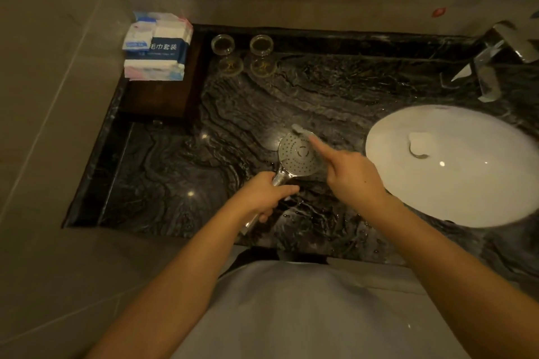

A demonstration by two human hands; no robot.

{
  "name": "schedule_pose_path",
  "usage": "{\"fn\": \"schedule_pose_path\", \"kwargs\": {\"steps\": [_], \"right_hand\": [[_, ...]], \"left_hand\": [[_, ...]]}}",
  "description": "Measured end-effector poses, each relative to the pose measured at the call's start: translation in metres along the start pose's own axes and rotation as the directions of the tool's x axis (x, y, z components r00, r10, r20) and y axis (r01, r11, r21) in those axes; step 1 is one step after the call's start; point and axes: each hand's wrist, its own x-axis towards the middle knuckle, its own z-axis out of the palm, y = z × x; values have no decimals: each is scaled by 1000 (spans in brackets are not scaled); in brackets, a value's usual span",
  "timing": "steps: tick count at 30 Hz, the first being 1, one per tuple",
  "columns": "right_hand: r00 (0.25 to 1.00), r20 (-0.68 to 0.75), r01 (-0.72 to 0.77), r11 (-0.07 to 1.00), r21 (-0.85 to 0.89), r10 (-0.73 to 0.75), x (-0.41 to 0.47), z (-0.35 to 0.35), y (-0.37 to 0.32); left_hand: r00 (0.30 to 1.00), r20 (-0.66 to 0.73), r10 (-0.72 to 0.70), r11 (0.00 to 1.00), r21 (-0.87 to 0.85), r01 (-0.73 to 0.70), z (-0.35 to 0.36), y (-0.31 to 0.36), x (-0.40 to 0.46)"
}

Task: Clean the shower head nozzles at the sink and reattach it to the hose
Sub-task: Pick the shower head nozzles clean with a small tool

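A chrome shower head [296, 156] with a round grey nozzle face is held above the dark marble counter [262, 102], face up towards me. My left hand [267, 194] is closed around its handle, whose lower end sticks out below my fist. My right hand [347, 167] has its index finger stretched out, the tip resting on the upper right of the nozzle face; its other fingers are curled with nothing in them. No hose is in view.
A white oval sink basin [455, 189] lies to the right, its chrome tap [490, 64] behind it. Two upturned glasses [245, 54] stand at the back. A stack of packaged towels [157, 46] sits on a wooden tray at the back left.
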Motion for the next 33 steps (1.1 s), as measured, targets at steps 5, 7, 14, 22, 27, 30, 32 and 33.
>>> {"fn": "schedule_pose_path", "kwargs": {"steps": [5, 7, 14, 22, 27, 30, 32, 33], "right_hand": [[995, 65, 77, 995, 64, -81, -16, 9, -8], [981, 116, 155, 988, 14, -156, -24, 17, -9], [998, 31, 63, 996, -61, -62, -11, 3, 0], [992, 75, 109, 989, -102, -102, -7, -6, 5], [980, 118, 162, 987, 6, -162, -21, 7, -10], [969, 137, 214, 976, -38, -208, -26, 12, -8], [986, 66, 155, 986, -56, -151, -17, 2, -1], [993, 32, 113, 992, -50, -112, -14, -3, 1]], "left_hand": [[1000, 8, -9, 1000, -24, 9, 1, -5, -2], [1000, 14, -13, 1000, -22, 13, 0, -12, -3], [1000, 23, -2, 999, -33, 3, 3, -16, -7], [1000, 23, 8, 1000, -16, -7, 4, -15, -12], [1000, 5, 15, 1000, -23, -15, 1, -10, -15], [1000, 6, 13, 1000, -17, -12, 1, -12, -16], [1000, 3, 11, 1000, -22, -11, 1, -14, -16], [1000, -1, 12, 1000, -23, -12, 2, -14, -16]]}}
